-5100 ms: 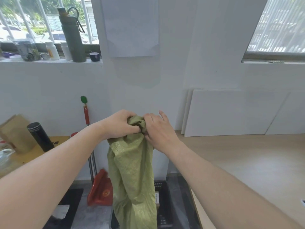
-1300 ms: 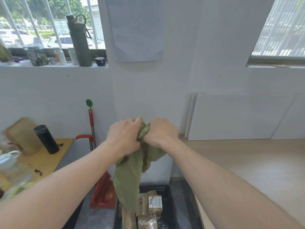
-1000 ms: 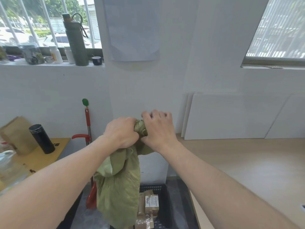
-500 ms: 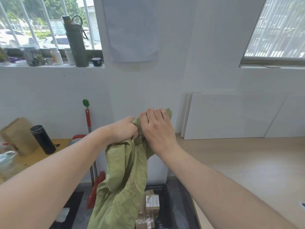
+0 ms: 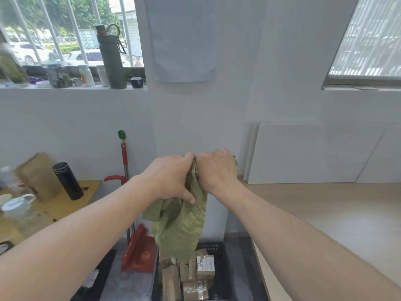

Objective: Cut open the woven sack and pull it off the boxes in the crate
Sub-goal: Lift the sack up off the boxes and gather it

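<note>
We hold the green sack [image 5: 182, 222] up high in the air, over the black crate [image 5: 223, 276] on the floor. The brown boxes [image 5: 191, 279] sit in the crate, out in the open, and the sack's bottom end hangs just above them.

We think a few things could go wrong. The sack is slippery and bunched, so it could slide out of our grip and flop back down on the boxes. The loose end could also catch on a box and tip it. The red dustpan [image 5: 138, 250] stands close by on the left, and a swinging sack could knock it over.

Our left hand [image 5: 171, 177] is curled tight around the scrunched top of the sack, thumb pressed on the cloth. Our right hand [image 5: 217, 170] is closed in a fist on the same bunch. The two hands touch each other.
</note>
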Motion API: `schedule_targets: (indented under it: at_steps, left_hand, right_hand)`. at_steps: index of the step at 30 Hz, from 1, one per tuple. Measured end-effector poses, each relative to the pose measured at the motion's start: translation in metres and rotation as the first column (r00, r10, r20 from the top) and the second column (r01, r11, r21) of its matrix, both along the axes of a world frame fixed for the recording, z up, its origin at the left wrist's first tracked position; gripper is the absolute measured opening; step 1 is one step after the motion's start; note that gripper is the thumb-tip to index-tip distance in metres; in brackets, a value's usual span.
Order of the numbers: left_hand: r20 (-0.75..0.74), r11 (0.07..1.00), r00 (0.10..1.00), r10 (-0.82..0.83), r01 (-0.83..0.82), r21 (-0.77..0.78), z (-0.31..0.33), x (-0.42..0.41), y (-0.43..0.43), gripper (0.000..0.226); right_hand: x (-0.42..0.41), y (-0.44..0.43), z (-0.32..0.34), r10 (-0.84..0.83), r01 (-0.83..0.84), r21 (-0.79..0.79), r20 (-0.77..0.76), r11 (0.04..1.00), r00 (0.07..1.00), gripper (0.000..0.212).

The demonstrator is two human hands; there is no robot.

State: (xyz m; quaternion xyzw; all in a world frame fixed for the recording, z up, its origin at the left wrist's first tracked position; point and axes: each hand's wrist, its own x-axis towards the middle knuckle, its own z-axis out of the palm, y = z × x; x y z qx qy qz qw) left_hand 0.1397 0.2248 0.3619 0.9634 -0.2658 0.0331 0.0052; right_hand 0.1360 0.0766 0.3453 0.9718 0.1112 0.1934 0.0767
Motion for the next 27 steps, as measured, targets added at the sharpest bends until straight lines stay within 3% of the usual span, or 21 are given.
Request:
schedule_targets:
  at_steps: [8, 15, 20, 22, 25, 27]
  left_hand:
    - [0.264, 0.990, 0.957, 0.119, -0.094, -0.107, -0.030, -0.009, 0.004, 0.040]
    - [0.157, 0.972, 0.974, 0.162, -0.131, -0.196, -0.034, -0.008, 0.004, 0.016]
    - [0.098, 0.979, 0.981, 0.165, -0.151, -0.135, -0.031, -0.005, 0.002, 0.005]
    - [0.072, 0.967, 0.976, 0.206, -0.191, -0.170, -0.029, -0.003, 0.001, 0.003]
    - [-0.001, 0.920, 0.953, 0.304, -0.295, -0.257, -0.022, 0.002, -0.002, 0.004]
    - [-0.048, 0.887, 0.940, 0.339, -0.336, -0.318, -0.016, 0.005, -0.004, 0.006]
  right_hand:
    - [-0.004, 0.007, 0.010, -0.040, 0.071, 0.117, -0.246, 0.991, 0.968, 0.017]
    - [-0.009, 0.002, 0.013, 0.030, 0.125, 0.303, -0.458, 0.945, 0.888, 0.013]
    - [-0.011, -0.002, 0.010, 0.037, 0.060, 0.191, -0.468, 0.980, 0.883, 0.008]
    - [-0.012, -0.005, 0.005, 0.057, -0.022, 0.106, -0.340, 0.994, 0.939, 0.026]
    - [-0.013, -0.008, -0.003, 0.086, -0.088, -0.018, -0.077, 0.996, 0.993, 0.071]
    - [-0.017, -0.005, -0.006, 0.057, -0.058, -0.039, -0.024, 0.998, 0.998, 0.096]
